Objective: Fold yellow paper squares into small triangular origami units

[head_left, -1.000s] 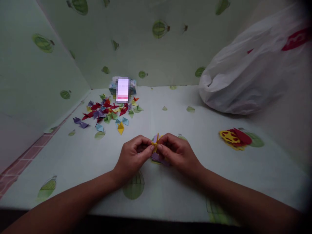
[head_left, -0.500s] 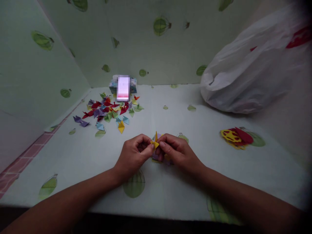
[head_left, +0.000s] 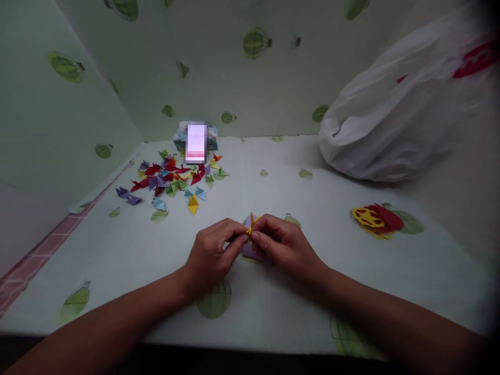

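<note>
A small yellow origami crane is pinched between both hands at the middle of the table, one narrow point sticking up. My left hand grips its left side with thumb and forefinger. On the other side, my right hand has its thumb and fingers closed on the paper. The fingers cover most of the fold. Beneath them lies purple paper with a yellow edge, partly hidden by the right hand. Farther off to the left spreads a pile of folded paper cranes in several colours.
A lit phone, blurred out, leans on a patterned box behind the pile. At the back right bulges a white plastic bag. Yellow and red cut-out pieces lie on the right of the balloon-print tablecloth.
The left thumb and forefinger have closed tighter on the crane's left side, and less yellow shows there. The view has shifted slightly.
</note>
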`<state>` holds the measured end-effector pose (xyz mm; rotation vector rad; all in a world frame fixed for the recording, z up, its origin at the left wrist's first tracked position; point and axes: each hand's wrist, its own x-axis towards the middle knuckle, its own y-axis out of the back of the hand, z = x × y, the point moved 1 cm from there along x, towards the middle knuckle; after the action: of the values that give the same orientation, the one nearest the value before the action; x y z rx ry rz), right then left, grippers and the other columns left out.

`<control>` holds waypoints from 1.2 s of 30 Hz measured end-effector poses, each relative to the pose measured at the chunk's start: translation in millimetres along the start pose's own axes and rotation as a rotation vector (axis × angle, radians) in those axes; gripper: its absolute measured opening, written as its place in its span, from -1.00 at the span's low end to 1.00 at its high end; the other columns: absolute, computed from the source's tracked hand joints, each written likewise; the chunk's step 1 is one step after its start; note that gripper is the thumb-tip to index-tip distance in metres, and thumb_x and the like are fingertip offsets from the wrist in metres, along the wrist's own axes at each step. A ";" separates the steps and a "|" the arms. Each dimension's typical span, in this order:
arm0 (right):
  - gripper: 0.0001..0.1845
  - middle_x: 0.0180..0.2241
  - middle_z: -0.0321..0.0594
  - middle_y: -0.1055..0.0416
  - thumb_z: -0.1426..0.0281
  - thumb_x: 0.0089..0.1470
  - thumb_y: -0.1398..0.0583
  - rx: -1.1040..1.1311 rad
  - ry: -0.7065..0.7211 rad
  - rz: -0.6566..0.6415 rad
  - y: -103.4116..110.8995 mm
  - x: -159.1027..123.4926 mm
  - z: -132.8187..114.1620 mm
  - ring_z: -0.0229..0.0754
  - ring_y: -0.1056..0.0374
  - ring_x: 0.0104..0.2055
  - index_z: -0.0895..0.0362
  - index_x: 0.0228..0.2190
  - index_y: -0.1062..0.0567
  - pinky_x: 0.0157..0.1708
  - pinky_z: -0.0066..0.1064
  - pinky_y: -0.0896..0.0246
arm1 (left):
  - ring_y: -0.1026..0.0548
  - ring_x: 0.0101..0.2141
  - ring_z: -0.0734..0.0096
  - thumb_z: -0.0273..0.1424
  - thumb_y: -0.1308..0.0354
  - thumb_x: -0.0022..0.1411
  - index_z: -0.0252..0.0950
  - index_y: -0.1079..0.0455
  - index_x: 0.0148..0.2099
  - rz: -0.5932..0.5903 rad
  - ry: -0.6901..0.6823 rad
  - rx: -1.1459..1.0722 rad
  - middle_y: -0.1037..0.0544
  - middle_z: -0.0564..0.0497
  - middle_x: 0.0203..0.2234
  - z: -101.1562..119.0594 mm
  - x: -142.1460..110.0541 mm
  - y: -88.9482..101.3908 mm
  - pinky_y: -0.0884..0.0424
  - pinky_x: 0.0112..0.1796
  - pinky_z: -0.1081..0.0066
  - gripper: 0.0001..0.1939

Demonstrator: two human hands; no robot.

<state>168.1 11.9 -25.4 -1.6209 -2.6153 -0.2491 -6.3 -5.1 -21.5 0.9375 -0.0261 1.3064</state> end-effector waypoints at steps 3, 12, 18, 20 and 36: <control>-0.80 -0.59 -0.37 -0.28 0.38 0.16 -0.16 0.003 -0.001 0.015 0.1 -0.6 -1.4 -0.36 -0.16 -0.57 0.14 -0.49 -0.35 -0.56 -0.48 -0.06 | -0.50 -0.37 0.44 -0.54 -0.18 0.25 -0.36 -0.45 -0.19 -0.021 -0.067 0.023 -0.56 -0.02 -0.39 1.2 -0.1 -0.3 -0.41 -0.32 0.44 -0.92; -0.80 -0.50 -0.35 -0.26 0.29 0.12 -0.23 -0.081 0.000 0.150 3.2 -0.6 -4.3 -0.33 -0.16 -0.50 0.12 -0.42 -0.35 -0.54 -0.47 -0.06 | -0.40 -0.52 0.50 -0.43 -0.13 0.27 -0.33 -0.45 -0.39 -0.029 0.317 -0.137 -0.49 0.05 -0.54 3.3 2.6 4.9 -0.30 -0.46 0.47 -0.82; -0.69 -0.63 -0.39 -0.27 0.22 0.10 -0.26 0.211 -0.207 -0.063 1.2 2.2 -1.8 -0.38 -0.12 -0.62 0.14 -0.52 -0.34 -0.63 -0.50 0.02 | -0.43 -0.48 0.52 -0.37 -0.16 0.26 -0.33 -0.44 -0.33 -0.072 0.486 -0.476 -0.48 0.07 -0.53 2.8 4.5 3.4 -0.37 -0.42 0.51 -0.85; -0.69 -0.65 -0.40 -0.30 0.24 0.10 -0.26 0.290 -0.222 -0.016 0.5 2.1 0.0 -0.38 -0.14 -0.64 0.13 -0.53 -0.33 -0.63 -0.51 0.01 | -0.47 -0.43 0.52 -0.38 -0.21 0.23 -0.31 -0.42 -0.25 -0.017 0.505 -0.585 -0.50 0.08 -0.47 2.3 4.2 1.8 -0.42 -0.37 0.51 -0.91; -0.75 -0.58 -0.38 -0.33 0.27 0.12 -0.27 0.547 -0.224 0.046 -10.2 -1.8 4.0 -0.37 -0.23 -0.55 0.14 -0.47 -0.37 -0.50 -0.49 -0.14 | -0.53 -0.41 0.44 -0.41 -0.23 0.19 -0.32 -0.42 -0.28 0.035 0.496 -0.433 -0.56 0.02 -0.45 -1.5 -4.2 -7.3 -0.48 -0.34 0.44 -0.91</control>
<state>160.0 6.5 -30.6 -1.5677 -2.4668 0.6278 -2.3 -7.3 -28.8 0.2352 0.0573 1.4599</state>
